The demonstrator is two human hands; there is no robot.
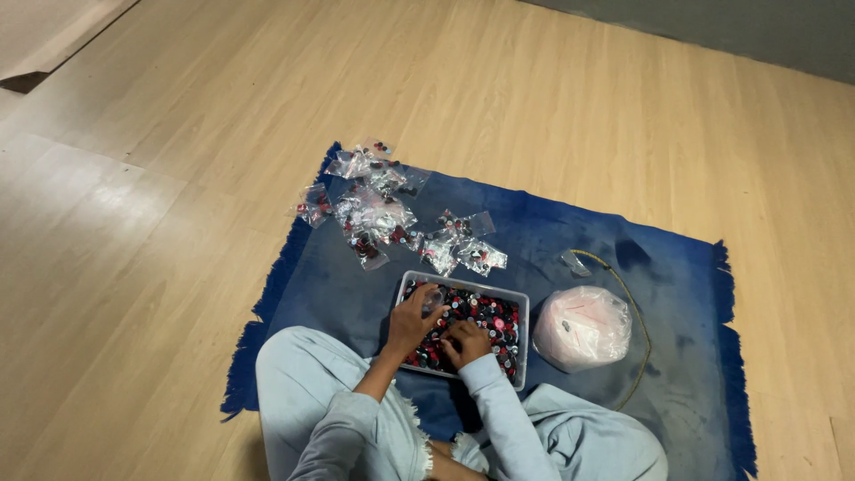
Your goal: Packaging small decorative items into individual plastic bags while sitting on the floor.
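A clear rectangular plastic tray [522, 312] full of small red, black and white buttons sits on a blue fringed mat in front of my crossed legs. My left hand [411, 319] is over the tray's left side and seems to hold a small clear plastic bag at its fingertips. My right hand [467, 342] rests in the buttons near the tray's front, fingers curled into them. A pile of small clear bags filled with buttons [383, 214] lies on the mat beyond the tray.
A bundle of empty clear bags [583, 328] lies right of the tray, with a thin yellowish cord [634, 307] curving round it. The blue mat [677, 267] lies on a light wooden floor [178, 178]. A grey wall base runs along the far right.
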